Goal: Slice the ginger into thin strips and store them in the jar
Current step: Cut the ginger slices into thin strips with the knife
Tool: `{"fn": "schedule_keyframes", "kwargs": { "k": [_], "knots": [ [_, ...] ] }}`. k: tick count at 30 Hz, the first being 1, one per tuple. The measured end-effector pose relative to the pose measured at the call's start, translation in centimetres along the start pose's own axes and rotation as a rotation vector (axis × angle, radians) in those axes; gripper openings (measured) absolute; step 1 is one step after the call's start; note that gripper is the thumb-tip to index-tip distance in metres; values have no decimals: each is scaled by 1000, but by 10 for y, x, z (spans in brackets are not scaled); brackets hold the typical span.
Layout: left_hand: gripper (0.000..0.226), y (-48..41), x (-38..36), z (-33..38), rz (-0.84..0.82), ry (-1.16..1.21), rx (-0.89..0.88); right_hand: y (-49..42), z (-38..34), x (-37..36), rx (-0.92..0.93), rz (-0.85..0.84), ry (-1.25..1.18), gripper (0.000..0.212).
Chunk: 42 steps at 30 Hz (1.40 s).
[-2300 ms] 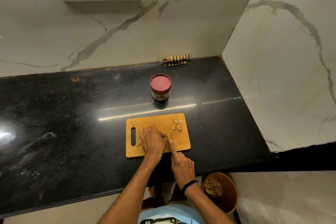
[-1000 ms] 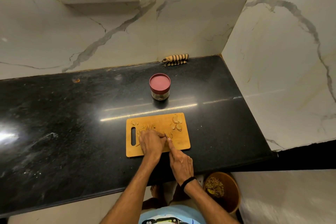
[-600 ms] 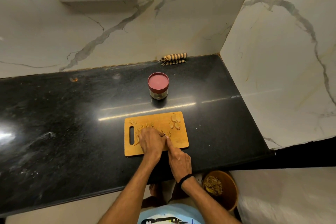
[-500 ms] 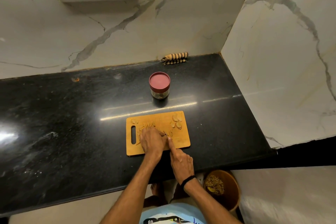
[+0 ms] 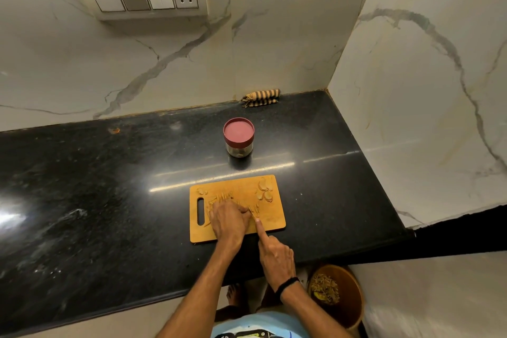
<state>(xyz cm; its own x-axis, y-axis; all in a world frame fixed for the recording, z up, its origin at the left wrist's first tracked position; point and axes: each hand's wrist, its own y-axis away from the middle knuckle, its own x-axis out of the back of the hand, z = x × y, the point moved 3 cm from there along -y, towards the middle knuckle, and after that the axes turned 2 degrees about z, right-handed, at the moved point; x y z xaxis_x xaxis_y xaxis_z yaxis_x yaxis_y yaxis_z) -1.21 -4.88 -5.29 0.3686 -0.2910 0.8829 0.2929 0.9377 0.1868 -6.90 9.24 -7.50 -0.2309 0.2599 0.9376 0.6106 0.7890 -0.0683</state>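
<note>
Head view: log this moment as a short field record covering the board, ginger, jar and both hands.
cutting board: wooden, flat on the black counter, handle slot to the left
ginger strips: loose on the board's left half
ginger slices: uncut, at the far right corner
jar: behind the board, red lid on
left hand: fingers curled, pinning ginger strips mid-board
right hand: index finger stretched onto the board, other fingers curled; any blade too small to make out
striped cloth: against the back wall
</note>
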Motion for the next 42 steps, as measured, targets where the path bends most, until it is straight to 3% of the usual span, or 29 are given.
{"fn": "schedule_keyframes", "kwargs": {
  "k": [14,22,26,29,34,42],
  "knots": [
    [24,2,1,-5,45,89,-34,6,6,-3,-155,-16,-126,75],
    [20,-13,24,-22,168,177,66,4,-44,-13,3,-42,-55,82],
    [24,-20,20,-33,151,208,102,0,-35,-12,-69,-14,-136,76],
    [22,-18,23,-24,170,209,72,1,-31,-15,-108,-41,-183,80],
    [24,-22,19,-4,121,164,15,-1,-37,-13,-24,-25,-293,75],
    [39,-34,8,32,5,60,-163,-16,-2,5,-250,77,-332,55]
  ]
}}
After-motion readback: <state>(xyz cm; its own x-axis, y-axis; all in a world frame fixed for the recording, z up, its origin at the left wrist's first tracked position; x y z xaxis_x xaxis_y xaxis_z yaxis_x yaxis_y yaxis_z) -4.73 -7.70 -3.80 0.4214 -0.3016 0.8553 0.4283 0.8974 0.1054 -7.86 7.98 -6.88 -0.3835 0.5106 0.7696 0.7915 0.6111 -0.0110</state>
